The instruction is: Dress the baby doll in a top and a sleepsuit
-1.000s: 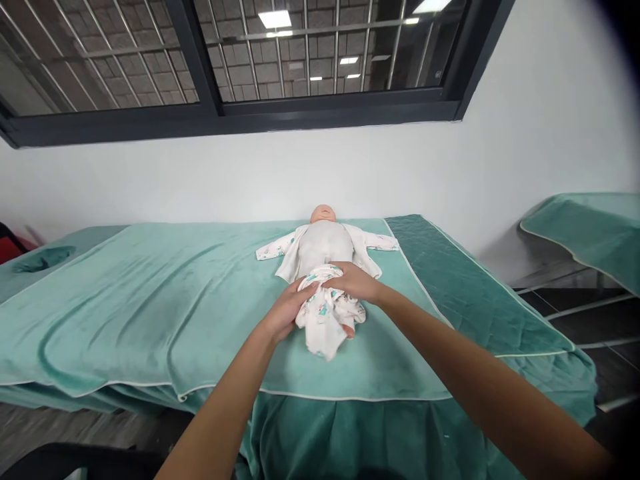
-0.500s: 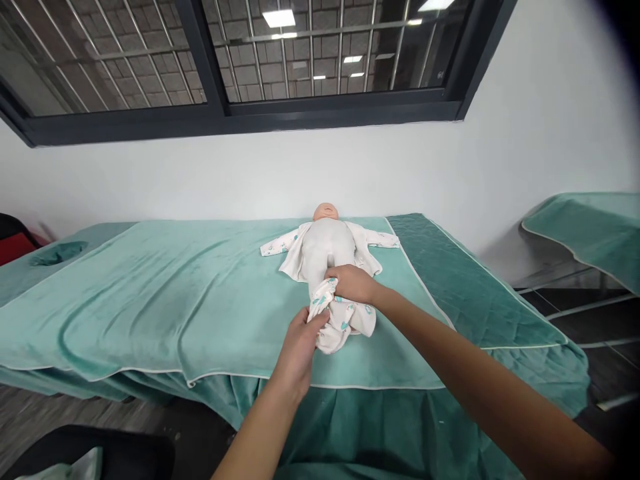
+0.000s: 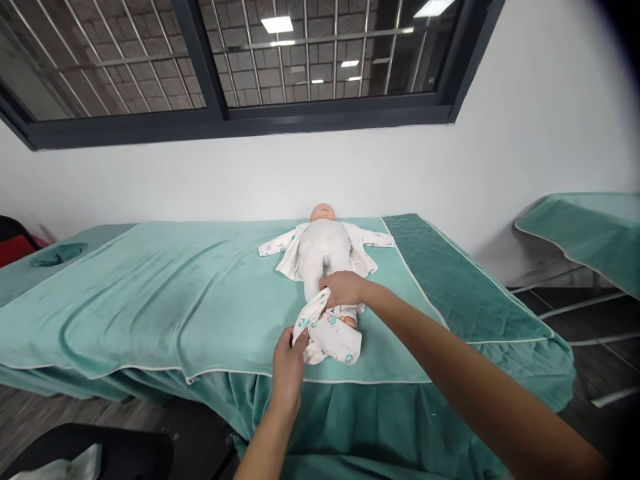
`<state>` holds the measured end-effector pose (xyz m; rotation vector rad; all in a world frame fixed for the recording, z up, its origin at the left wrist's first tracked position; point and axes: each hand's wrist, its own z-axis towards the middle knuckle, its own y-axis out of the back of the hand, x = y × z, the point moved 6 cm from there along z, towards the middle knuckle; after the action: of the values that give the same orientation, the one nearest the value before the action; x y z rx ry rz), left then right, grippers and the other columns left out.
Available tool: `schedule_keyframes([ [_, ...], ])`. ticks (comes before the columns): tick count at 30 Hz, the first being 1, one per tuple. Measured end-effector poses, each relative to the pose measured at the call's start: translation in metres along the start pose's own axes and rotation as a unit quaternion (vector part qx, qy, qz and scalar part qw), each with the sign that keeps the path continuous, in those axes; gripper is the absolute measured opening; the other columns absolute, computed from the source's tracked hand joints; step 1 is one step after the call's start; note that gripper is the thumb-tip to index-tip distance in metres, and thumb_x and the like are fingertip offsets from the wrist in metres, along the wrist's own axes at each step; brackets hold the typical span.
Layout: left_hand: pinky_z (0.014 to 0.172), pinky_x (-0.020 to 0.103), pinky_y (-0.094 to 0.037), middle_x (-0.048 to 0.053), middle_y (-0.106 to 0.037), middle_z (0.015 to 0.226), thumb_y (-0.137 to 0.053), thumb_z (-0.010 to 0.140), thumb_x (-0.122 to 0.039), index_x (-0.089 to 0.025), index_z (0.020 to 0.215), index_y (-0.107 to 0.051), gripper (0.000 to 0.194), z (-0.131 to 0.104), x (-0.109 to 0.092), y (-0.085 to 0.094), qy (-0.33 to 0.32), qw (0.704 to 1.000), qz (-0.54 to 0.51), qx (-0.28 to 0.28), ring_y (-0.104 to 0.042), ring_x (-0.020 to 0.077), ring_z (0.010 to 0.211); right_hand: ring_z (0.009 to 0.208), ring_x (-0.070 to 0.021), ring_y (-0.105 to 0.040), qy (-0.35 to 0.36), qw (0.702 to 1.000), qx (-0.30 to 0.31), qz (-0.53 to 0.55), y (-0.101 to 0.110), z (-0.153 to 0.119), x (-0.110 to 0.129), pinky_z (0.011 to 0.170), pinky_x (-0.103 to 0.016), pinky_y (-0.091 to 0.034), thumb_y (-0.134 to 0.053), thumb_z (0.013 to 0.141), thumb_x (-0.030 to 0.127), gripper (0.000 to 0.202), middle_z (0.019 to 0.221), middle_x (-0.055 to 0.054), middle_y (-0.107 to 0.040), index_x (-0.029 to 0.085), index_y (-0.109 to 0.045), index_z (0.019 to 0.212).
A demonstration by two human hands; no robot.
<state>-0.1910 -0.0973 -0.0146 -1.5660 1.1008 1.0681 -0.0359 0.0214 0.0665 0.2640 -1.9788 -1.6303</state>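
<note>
A baby doll lies on its back on the bed, its head by the wall. It wears a white undergarment and an unfastened white patterned jacket, sleeves spread to both sides. White patterned trousers are bunched about its lower legs, and one bare foot shows among the folds. With thumb and fingers pinched, my left hand grips the left edge of the trousers. My right hand is closed at the doll's lower leg, on the upper part of the trousers; its fingertips are partly hidden.
The bed has a light green cover, with a darker quilted one at the right. A wall and a barred window rise behind it. A dark chair stands at the lower left, and another green-covered bed at the right.
My left hand has moved left and slightly nearer, stretching the trousers' edge outward. The doll's bare foot has come into view. My right hand has shifted slightly left and down.
</note>
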Motion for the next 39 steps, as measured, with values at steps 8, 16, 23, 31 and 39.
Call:
schedule_keyframes([
  [8, 0.067, 0.027, -0.049, 0.01, -0.073, 0.093, -0.081, 0.07, -0.033, -0.013, 0.104, -0.069, 0.041, 0.023, -0.021, -0.018, 0.142, 0.967, -0.117, 0.177, -0.065, 0.0175, 0.074, 0.088, -0.0235, -0.062, -0.002, 0.997, -0.037, 0.065, 0.003, -0.006, 0.002, 0.065, -0.028, -0.035, -0.063, 0.081, 0.046, 0.026, 0.096, -0.006, -0.071, 0.021, -0.064, 0.086],
  [16, 0.079, 0.028, -0.048, 0.008, -0.072, 0.101, -0.081, 0.068, -0.025, -0.018, 0.114, -0.068, 0.049, 0.052, -0.024, -0.013, 0.075, 0.953, -0.104, 0.273, -0.065, 0.0197, 0.086, 0.081, -0.0171, -0.054, 0.052, 0.956, -0.041, 0.287, 0.007, -0.013, -0.004, 0.072, -0.027, -0.038, -0.065, 0.079, 0.037, 0.02, 0.081, 0.002, -0.057, 0.019, -0.056, 0.079],
  [23, 0.069, 0.024, -0.04, 0.0, -0.063, 0.087, -0.069, 0.069, -0.018, -0.015, 0.096, -0.066, 0.028, 0.091, -0.05, -0.013, -0.019, 0.931, 0.141, 0.336, -0.055, 0.0152, 0.079, 0.081, -0.0171, -0.053, 0.003, 0.956, -0.026, 0.292, 0.006, -0.017, -0.012, 0.069, -0.027, -0.037, -0.069, 0.077, 0.041, 0.024, 0.085, 0.003, -0.058, 0.021, -0.057, 0.085],
  [31, 0.061, 0.023, -0.036, -0.005, -0.054, 0.069, -0.06, 0.068, -0.02, -0.016, 0.079, -0.062, 0.011, 0.135, -0.07, -0.012, -0.12, 0.943, 0.232, 0.205, -0.049, 0.012, 0.066, 0.076, -0.0173, -0.054, -0.041, 0.978, -0.062, 0.194, 0.012, -0.007, -0.019, 0.064, -0.027, -0.035, -0.06, 0.082, 0.035, 0.015, 0.082, 0.002, -0.06, 0.023, -0.052, 0.082],
  [39, 0.08, 0.03, -0.043, 0.003, -0.066, 0.091, -0.057, 0.078, -0.021, -0.019, 0.09, -0.065, 0.015, 0.154, -0.082, -0.022, -0.28, 0.903, 0.323, 0.044, -0.058, 0.0181, 0.086, 0.09, -0.0225, -0.061, -0.128, 0.975, -0.104, 0.151, 0.015, 0.016, -0.029, 0.07, -0.028, -0.038, -0.052, 0.089, 0.034, 0.014, 0.099, -0.007, -0.067, 0.021, -0.053, 0.093],
])
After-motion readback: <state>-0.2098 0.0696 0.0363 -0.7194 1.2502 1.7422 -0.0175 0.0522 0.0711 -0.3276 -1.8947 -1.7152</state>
